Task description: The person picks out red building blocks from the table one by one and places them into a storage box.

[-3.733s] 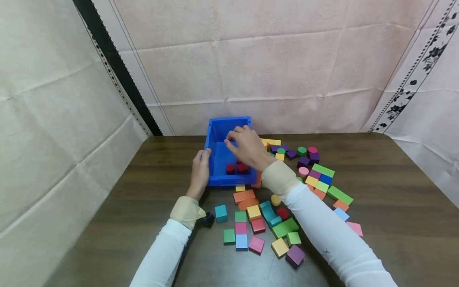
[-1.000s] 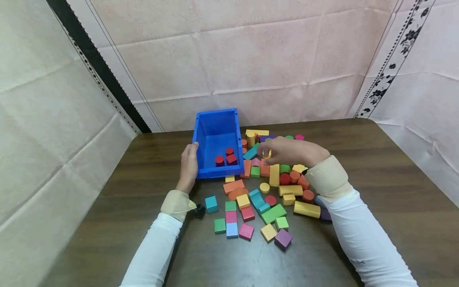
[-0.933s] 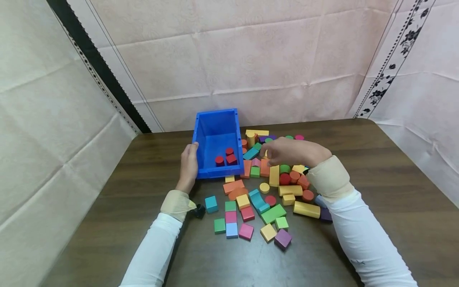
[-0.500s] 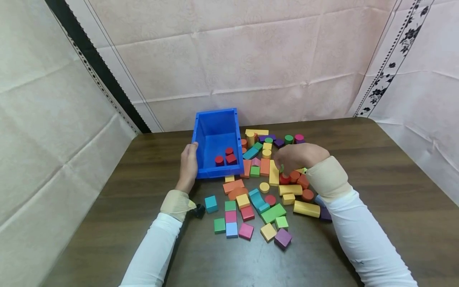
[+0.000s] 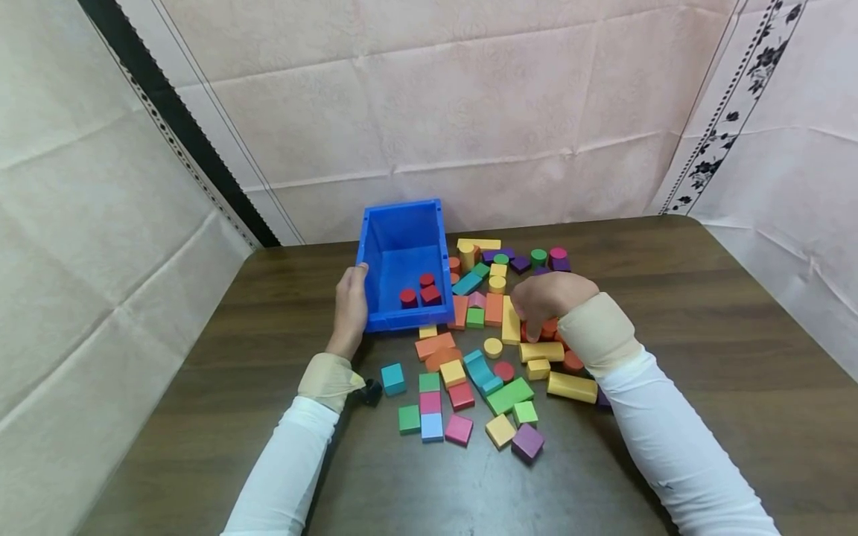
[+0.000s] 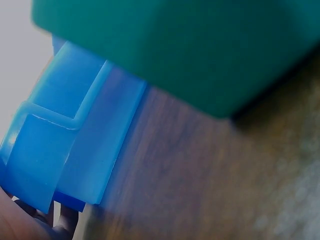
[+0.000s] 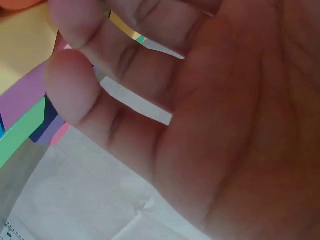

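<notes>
My left hand (image 5: 350, 309) grips the left rim of a blue plastic bin (image 5: 404, 321), fingers over its edge. Inside lie a red cylinder (image 5: 408, 298), a smaller red piece (image 5: 427, 280) and a red block (image 5: 430, 295). The right hand (image 5: 553, 296) reaches down into the spread of toy blocks, its fingertips at a red round block (image 5: 525, 332), mostly covered by the fingers. I cannot tell whether it is pinched. In the right wrist view, the palm and bent fingers (image 7: 75, 85) show, with thumb out of view. Bin wall (image 6: 45, 150) fills the left wrist view's left side.
Many coloured wooden blocks lie right of and in front of the bin: a yellow cylinder (image 5: 572, 387), a teal curved block (image 5: 481, 372), a purple cube (image 5: 527, 442), another red disc (image 5: 504, 371). A pale cloth wall (image 5: 469, 112) stands behind the wooden table (image 5: 268, 417).
The right hand has left the bin, passed over the yellow and orange blocks, and come down to the red round block. The left hand stays on the bin; the camera view has shifted.
</notes>
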A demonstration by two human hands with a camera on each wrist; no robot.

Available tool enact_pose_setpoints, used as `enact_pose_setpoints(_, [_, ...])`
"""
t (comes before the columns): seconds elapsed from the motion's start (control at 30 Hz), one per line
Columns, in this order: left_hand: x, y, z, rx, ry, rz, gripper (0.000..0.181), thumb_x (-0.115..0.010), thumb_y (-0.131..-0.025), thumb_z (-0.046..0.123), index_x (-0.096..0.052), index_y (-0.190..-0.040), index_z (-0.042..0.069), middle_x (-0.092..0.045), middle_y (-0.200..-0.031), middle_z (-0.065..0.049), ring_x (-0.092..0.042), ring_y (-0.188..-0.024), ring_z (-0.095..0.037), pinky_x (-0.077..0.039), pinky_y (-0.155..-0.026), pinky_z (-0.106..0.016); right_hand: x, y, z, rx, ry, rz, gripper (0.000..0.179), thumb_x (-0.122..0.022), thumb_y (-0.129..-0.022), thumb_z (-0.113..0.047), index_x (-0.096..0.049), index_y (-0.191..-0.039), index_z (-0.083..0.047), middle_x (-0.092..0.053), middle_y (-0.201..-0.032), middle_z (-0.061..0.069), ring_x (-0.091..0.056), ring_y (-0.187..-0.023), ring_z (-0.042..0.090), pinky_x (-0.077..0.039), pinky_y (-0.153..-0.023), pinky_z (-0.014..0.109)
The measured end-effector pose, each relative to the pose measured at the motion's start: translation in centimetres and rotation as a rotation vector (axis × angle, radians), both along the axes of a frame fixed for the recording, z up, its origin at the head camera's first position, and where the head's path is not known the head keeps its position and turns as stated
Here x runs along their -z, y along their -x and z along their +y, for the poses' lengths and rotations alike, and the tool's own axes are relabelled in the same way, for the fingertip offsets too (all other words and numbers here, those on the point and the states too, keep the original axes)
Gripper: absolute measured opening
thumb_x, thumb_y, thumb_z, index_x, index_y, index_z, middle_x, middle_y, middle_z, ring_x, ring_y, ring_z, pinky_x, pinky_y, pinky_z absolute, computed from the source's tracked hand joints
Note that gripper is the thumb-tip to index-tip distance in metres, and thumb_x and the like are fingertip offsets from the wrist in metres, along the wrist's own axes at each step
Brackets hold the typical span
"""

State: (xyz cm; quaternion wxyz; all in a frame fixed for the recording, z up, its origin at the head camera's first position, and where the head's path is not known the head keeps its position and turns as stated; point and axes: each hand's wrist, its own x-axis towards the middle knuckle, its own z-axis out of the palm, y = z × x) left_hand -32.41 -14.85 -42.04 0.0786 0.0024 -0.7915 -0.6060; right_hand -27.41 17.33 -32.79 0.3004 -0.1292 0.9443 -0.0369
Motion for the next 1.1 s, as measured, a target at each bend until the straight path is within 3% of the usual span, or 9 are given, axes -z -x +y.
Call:
enact_pose_setpoints(0.17, [0.0,0.1,0.0,0.001,-0.005,0.009,0.070,-0.032,-0.109,0.059,-0.050,-0.142,0.000,-0.054,-0.140,-0.020,-0.051,-0.126,-0.036,-0.041,-0.111,-0.057,0.0,0.1,-0.2,0.038,-0.001,-0.015,0.025,-0.083,-0.091,-0.013,-0.063,-0.105,-0.010,-0.062,-0.097,0.008,-0.059,-0.092,0.026,-0.053,-0.074,0.039])
enact_pose_setpoints(0.4, [0.0,0.2,0.0,0.005,-0.002,0.014,0.069,-0.032,-0.109,0.058,-0.050,-0.143,0.000,-0.053,-0.143,-0.021,-0.050,-0.128,-0.037,-0.040,-0.112,-0.059,0.0,0.1,-0.2,0.001,-0.013,-0.012,0.022,-0.082,-0.092,-0.015,-0.065,-0.104,-0.010,-0.063,-0.094,0.007,-0.058,-0.088,0.025,-0.052,-0.072,0.036])
enact_pose_setpoints(0.63, [0.0,0.1,-0.1,0.004,-0.003,0.010,0.068,-0.032,-0.110,0.056,-0.050,-0.142,-0.001,-0.053,-0.142,-0.022,-0.050,-0.127,-0.037,-0.040,-0.111,-0.059,-0.2,-0.1,-0.1,0.017,0.006,-0.015,0.018,-0.079,-0.094,-0.013,-0.065,-0.105,-0.010,-0.063,-0.096,0.008,-0.060,-0.091,0.026,-0.052,-0.072,0.036])
enact_pose_setpoints(0.9, [0.0,0.0,-0.1,0.005,-0.004,0.013,0.068,-0.032,-0.110,0.056,-0.050,-0.143,0.000,-0.053,-0.144,-0.021,-0.050,-0.129,-0.037,-0.039,-0.112,-0.060,-0.5,-0.3,-0.1,-0.004,0.013,-0.007,0.020,-0.075,-0.096,-0.010,-0.065,-0.113,-0.008,-0.063,-0.101,0.009,-0.060,-0.095,0.027,-0.054,-0.074,0.036])
enact_pose_setpoints(1.1, [0.0,0.0,-0.1,0.004,-0.001,0.015,0.069,-0.032,-0.110,0.057,-0.050,-0.143,-0.001,-0.053,-0.142,-0.023,-0.050,-0.127,-0.037,-0.040,-0.110,-0.059,-1.0,-0.5,0.2,0.014,0.074,-0.013,0.019,-0.071,-0.098,-0.004,-0.062,-0.115,-0.007,-0.061,-0.102,0.010,-0.059,-0.092,0.027,-0.053,-0.072,0.035])
